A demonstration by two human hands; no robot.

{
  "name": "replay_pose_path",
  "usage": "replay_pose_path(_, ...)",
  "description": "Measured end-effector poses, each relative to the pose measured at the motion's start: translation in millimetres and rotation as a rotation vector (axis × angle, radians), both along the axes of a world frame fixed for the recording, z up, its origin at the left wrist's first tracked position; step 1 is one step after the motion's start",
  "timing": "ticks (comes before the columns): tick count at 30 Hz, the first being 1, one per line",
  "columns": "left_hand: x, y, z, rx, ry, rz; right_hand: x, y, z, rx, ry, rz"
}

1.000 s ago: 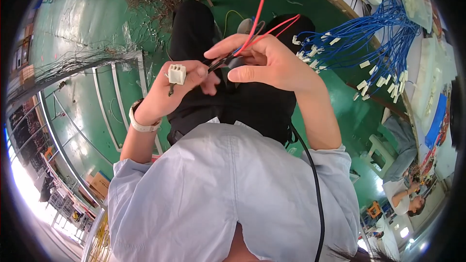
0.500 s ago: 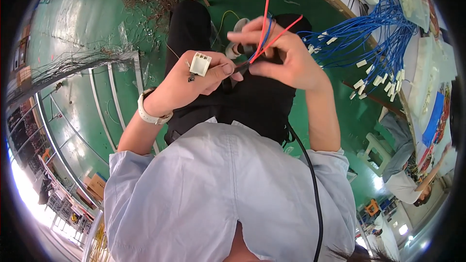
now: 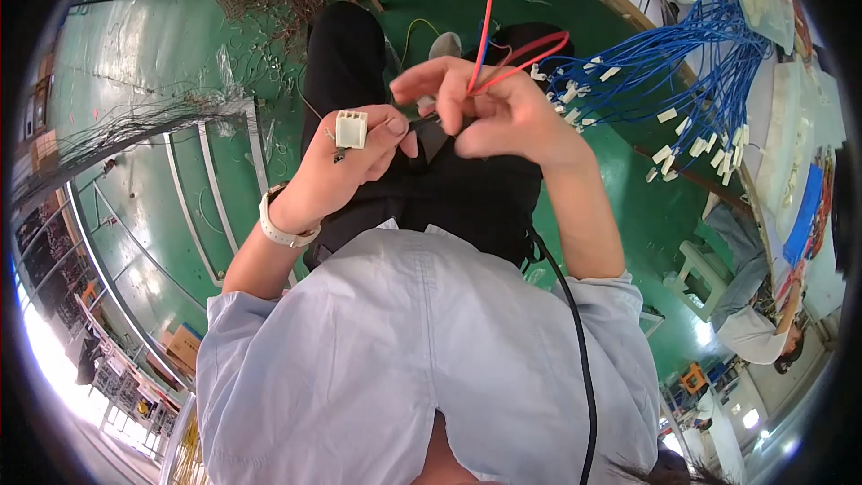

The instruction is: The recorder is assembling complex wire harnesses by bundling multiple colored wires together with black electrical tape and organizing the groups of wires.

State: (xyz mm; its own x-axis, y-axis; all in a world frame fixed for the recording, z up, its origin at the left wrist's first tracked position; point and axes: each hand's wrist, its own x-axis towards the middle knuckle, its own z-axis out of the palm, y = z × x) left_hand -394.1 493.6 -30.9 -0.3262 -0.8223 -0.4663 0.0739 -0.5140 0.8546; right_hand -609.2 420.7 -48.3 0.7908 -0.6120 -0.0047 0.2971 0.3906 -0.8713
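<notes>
My left hand (image 3: 346,166) is closed, its thumb and index finger pinching a black-sleeved wire bundle (image 3: 420,124). A white plastic connector housing (image 3: 351,130) with open slots rests over the knuckles of that hand, and a small dark terminal (image 3: 339,156) pokes out beside it. To the right, my right hand (image 3: 516,117) has its fingers spread and its thumb apart from them. Red wires (image 3: 486,29) and a blue wire (image 3: 482,52) run from the bundle past its fingers; one red wire loops back behind the hand. Exactly where the wires cross the fingers is partly hidden.
Blue wires (image 3: 709,45) with white connectors hang off the workbench edge (image 3: 620,0) at the right. Metal frames (image 3: 202,189) and a wire heap (image 3: 278,13) stand at left. A black cable (image 3: 582,350) runs down my shirt. A person (image 3: 752,334) sits near a stool (image 3: 703,277) at far right.
My right thumb has parted from the wires, and the fingers have shifted left and curled. A red wire now bends into a loop. The left hand has moved slightly left and down with the connector.
</notes>
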Motion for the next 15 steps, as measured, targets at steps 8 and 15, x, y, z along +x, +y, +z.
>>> replay_pose_path(8,2,3,6,0.123,0.164,-0.137,4,-14,1,-0.77,0.388,-0.468)
replay_pose_path(15,4,17,7,0.071,0.171,0.006,9,-25,6,0.056,-0.085,-0.003)
